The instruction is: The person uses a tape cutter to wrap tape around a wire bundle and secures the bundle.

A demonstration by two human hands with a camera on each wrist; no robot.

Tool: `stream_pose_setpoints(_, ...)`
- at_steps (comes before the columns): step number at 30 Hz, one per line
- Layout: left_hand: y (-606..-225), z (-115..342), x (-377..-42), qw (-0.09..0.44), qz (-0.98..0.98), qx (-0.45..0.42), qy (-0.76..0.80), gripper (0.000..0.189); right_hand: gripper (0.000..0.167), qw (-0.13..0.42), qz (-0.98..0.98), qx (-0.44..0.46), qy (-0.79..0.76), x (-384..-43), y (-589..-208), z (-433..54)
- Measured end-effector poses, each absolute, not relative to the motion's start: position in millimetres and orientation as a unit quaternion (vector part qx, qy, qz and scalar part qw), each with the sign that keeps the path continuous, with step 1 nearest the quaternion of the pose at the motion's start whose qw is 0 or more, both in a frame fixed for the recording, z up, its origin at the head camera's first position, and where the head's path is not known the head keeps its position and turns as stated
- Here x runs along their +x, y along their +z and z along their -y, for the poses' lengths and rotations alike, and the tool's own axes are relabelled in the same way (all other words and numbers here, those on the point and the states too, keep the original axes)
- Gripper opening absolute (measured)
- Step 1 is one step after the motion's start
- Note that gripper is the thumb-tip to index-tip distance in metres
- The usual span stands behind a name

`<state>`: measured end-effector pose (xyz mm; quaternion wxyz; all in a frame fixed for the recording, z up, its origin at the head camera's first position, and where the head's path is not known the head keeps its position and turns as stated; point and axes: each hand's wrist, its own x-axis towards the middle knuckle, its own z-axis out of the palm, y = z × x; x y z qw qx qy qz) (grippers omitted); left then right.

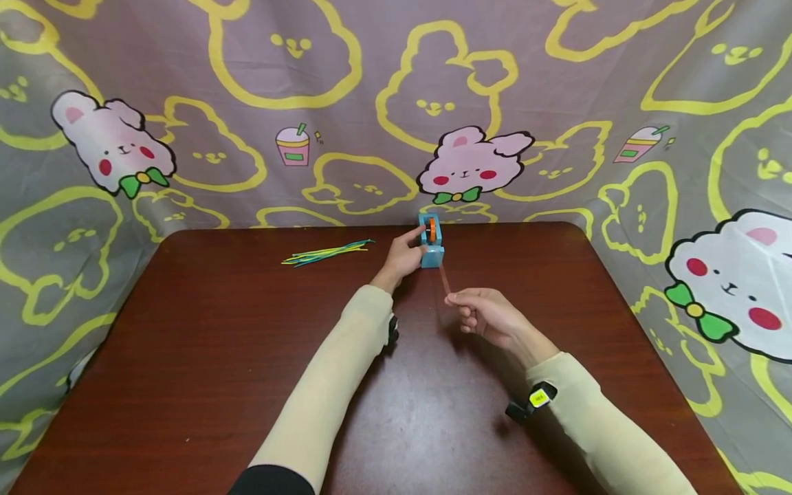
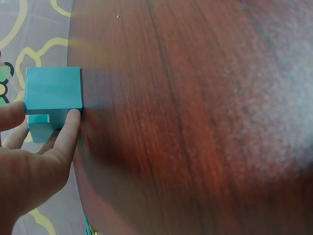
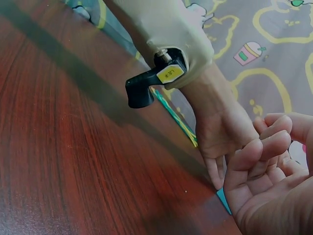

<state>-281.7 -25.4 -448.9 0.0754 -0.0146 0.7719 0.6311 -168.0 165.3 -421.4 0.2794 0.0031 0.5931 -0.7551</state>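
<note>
- Cream sleeves (image 1: 312, 392) reach forward over a red-brown table (image 1: 185, 357).
- Left hand (image 1: 403, 258), thumb and fingers clamped on a blue tape dispenser (image 1: 432, 258) with an orange wheel (image 1: 432, 232), near the table's far edge.
- Right hand (image 1: 491, 317), thumb and forefinger pinched together on a thin strip (image 1: 445, 280) running to the dispenser's near end; the other fingers curl.
- Yellow and blue-green strands (image 1: 324, 254) lie bundled left of the dispenser, before a bunny-print cloth (image 1: 365, 130).
</note>
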Motion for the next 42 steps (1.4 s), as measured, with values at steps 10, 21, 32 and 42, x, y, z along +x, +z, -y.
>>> stream_pose_setpoints(10, -447.8, 25.4, -282.1, 0.079, -0.774, -0.014, 0.628, 0.055, 0.020, 0.283, -0.591, -0.011, -0.755, -160.2, -416.0, -166.5)
stream_pose_setpoints(21, -446.2, 25.8, -279.5, 0.075, -0.770, -0.010, 0.634, 0.054, 0.021, 0.295, -0.584, -0.035, -0.756, -151.7, -406.8, -167.0)
stream_pose_setpoints(32, -446.0, 25.2, -279.8, 0.078, -0.773, -0.011, 0.629, 0.056, 0.023, 0.294, -0.586, -0.035, -0.754, -145.0, -404.0, -168.3)
stream_pose_setpoints(42, -445.6, 25.0, -280.4, 0.086, -0.769, -0.013, 0.634, 0.055, 0.023, 0.293, -0.580, -0.040, -0.759, -137.5, -403.6, -170.4)
